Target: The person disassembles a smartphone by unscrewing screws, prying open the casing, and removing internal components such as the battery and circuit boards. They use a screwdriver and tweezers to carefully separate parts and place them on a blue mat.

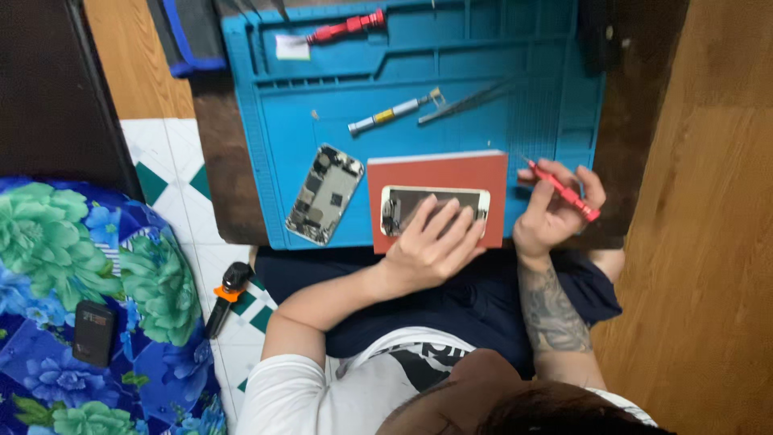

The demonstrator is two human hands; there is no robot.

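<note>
While left fingers (451,221) press the phone screen (435,209) — screwdriver (564,192) in right fingers (547,213).

A bright blue work mat (322,121) carries a brick-red pad (439,171), a pale-framed phone screen (403,205) and a silver and yellow tool (392,113); a red screwdriver (566,193) sits in the right hand (551,217), a blue cloth with green flowers (88,266) beside white and green tiles (173,153)

head view, steeply downward, close over mat (419,72)
</note>
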